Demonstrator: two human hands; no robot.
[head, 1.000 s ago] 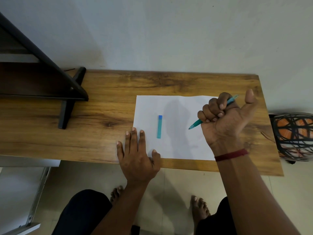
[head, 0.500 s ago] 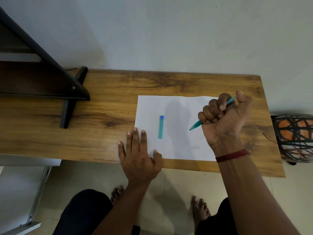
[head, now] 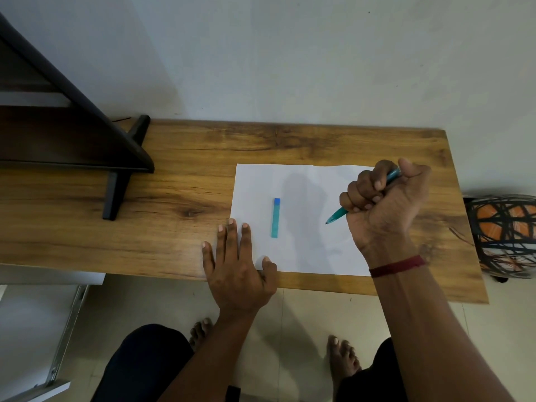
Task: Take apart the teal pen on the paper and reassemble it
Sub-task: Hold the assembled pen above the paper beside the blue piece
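My right hand (head: 383,207) is closed in a fist around the teal pen body (head: 338,215), above the right side of the white paper (head: 307,250). The pen's tip points down-left over the sheet and its back end sticks out by my thumb, which presses on it. The teal cap (head: 275,218) with a blue top end lies alone on the paper, lengthwise toward me, left of the pen. My left hand (head: 236,265) lies flat, fingers spread, on the paper's near left corner and the table edge.
The paper lies on a wooden table (head: 174,227) against a pale wall. A dark shelf frame (head: 87,134) stands on the table's left part. A patterned orange and black object (head: 504,236) sits past the table's right end.
My right thumb, stretched out a second ago, has folded down onto the pen's back end. The pen tip has dipped slightly toward the paper. The left hand and cap stay put.
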